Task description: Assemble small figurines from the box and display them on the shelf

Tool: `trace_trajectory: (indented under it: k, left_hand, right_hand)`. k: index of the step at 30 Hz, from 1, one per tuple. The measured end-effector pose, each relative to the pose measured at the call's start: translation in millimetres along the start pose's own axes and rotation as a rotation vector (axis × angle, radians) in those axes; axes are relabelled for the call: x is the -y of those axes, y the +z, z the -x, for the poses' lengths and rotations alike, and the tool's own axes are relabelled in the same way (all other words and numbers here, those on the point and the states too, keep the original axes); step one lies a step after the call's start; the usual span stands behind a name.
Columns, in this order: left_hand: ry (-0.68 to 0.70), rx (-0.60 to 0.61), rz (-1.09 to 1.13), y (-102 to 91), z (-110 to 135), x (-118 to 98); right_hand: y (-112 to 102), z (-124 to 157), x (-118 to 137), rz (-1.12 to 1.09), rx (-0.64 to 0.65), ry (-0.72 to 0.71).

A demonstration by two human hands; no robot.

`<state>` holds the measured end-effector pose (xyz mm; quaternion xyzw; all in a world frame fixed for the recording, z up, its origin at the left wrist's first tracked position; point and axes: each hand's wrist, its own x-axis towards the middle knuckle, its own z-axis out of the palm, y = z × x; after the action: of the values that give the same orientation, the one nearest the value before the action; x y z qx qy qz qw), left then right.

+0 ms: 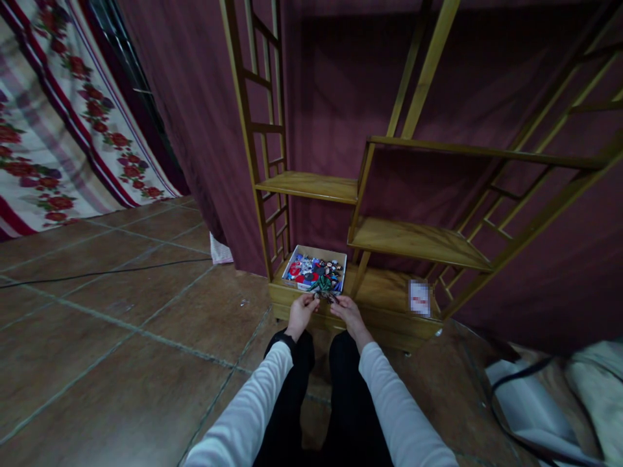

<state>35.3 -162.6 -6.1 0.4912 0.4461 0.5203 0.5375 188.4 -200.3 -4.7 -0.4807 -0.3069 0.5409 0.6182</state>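
Note:
A small green and dark bow-shaped piece [323, 283] is spread between my two hands, just over the near edge of a shallow open box. My left hand [302, 312] pinches its left end. My right hand [347, 312] pinches the right end, fingertips close together. The box [321, 251] has pale walls and stands on the shelf unit's low base. Inside it lie many small red, blue, white and dark items, too small to name one by one. The held piece hides part of the box's front side.
The wooden shelf unit [311, 186] rises in front of me, with stepped boards and lattice sides. A white card [419, 298] is on its base at right. Dark red curtains [195, 117] hang behind. A cable [111, 268] crosses the tiled floor; a bag strap [520, 376] lies at lower right.

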Motion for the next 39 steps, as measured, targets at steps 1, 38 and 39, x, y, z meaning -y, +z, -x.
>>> trace_trajectory:
  k: [1,38,39]
  left_hand:
    - [0.011,-0.006,-0.018,0.6,1,-1]
    - [0.690,0.220,-1.260,3.4,41,-28]
    - [0.691,0.222,-1.267,3.7,41,-28]
  right_hand:
    - [0,-1,-1,-0.003,-0.003,0.003]
    - [-13,-14,-10,0.144,-0.033,-0.099]
    - [-14,-15,-11,0.152,-0.033,-0.090]
